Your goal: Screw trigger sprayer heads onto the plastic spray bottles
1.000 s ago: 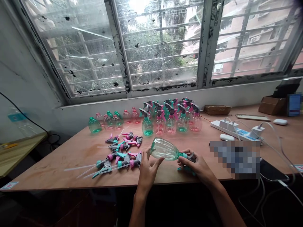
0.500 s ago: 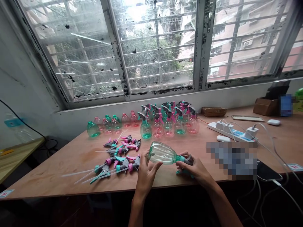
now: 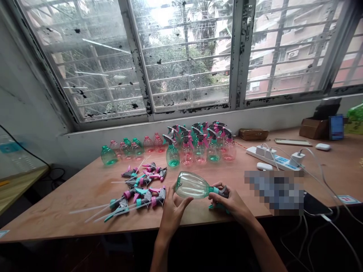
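Note:
A clear green spray bottle (image 3: 193,185) lies sideways between my hands, its base to the left and its neck to the right. My left hand (image 3: 173,204) is closed around the base end. At the neck, my right hand (image 3: 227,198) grips the grey and teal spray head (image 3: 216,190), whose teal trigger points down. The dip tube inside is hard to make out. On the table to the left lies a pile of loose spray heads (image 3: 146,196) with pink or teal collars and thin clear tubes.
Behind stand several fitted spray bottles (image 3: 200,153), with open green and pink bottles (image 3: 109,155) farther left. A white power strip (image 3: 273,158) with cables, a phone (image 3: 316,204), a white case (image 3: 264,166) and a cardboard box (image 3: 313,127) occupy the right side.
The view has shifted slightly, so most things appear a little farther left. Both hands keep hold of the spray bottle, with almost the same pose.

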`<state>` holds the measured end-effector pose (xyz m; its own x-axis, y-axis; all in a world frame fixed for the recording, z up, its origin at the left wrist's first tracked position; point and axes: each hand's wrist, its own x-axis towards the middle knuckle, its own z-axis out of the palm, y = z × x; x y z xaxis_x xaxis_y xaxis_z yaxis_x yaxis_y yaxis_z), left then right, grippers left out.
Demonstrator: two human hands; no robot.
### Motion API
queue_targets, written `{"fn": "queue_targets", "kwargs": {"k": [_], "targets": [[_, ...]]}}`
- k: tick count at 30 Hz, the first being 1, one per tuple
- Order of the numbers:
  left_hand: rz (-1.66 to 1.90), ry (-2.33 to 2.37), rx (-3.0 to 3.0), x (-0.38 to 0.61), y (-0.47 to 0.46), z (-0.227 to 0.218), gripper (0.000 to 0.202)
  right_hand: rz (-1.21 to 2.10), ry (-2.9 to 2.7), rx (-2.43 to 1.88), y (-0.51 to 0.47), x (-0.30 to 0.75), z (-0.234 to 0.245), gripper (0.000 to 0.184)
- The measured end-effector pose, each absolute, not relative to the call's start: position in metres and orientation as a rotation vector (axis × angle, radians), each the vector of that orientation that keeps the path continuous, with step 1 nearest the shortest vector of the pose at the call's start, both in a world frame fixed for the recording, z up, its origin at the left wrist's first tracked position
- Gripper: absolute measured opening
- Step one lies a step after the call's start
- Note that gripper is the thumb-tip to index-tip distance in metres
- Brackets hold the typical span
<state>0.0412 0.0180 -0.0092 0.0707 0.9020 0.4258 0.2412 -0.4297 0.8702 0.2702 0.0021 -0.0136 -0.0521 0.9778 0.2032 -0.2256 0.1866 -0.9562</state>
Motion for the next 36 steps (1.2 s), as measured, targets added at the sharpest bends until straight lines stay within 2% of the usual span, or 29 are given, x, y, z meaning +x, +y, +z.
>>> {"fn": "queue_targets", "kwargs": {"k": [13,22,26,30,36], "targets": [[1.424,1.174,1.743,0.0399,0.0215,-0.0125,0.059,1.209,-1.188,-0.868,0.0031,0.2716,-0.0162,0.044],[1.468,1.124,1.795,0.0378,0.0225,-0.0115,0.052,1.220,-1.147,-0.856,0.0023,0.2710,-0.0149,0.046],[1.395,1.139,1.779,0.0379,0.0196,-0.0095,0.063,1.221,-1.175,-0.863,0.0028,0.2711,-0.0146,0.048],[1.387,1.068,1.698,0.0398,0.0174,-0.0090,0.049,1.200,-1.225,-0.870,0.0039,0.2716,-0.0157,0.044],[1.462,1.044,1.791,0.0388,0.0198,-0.0130,0.050,1.258,-1.117,-0.838,0.0046,0.2721,-0.0178,0.045]]}}
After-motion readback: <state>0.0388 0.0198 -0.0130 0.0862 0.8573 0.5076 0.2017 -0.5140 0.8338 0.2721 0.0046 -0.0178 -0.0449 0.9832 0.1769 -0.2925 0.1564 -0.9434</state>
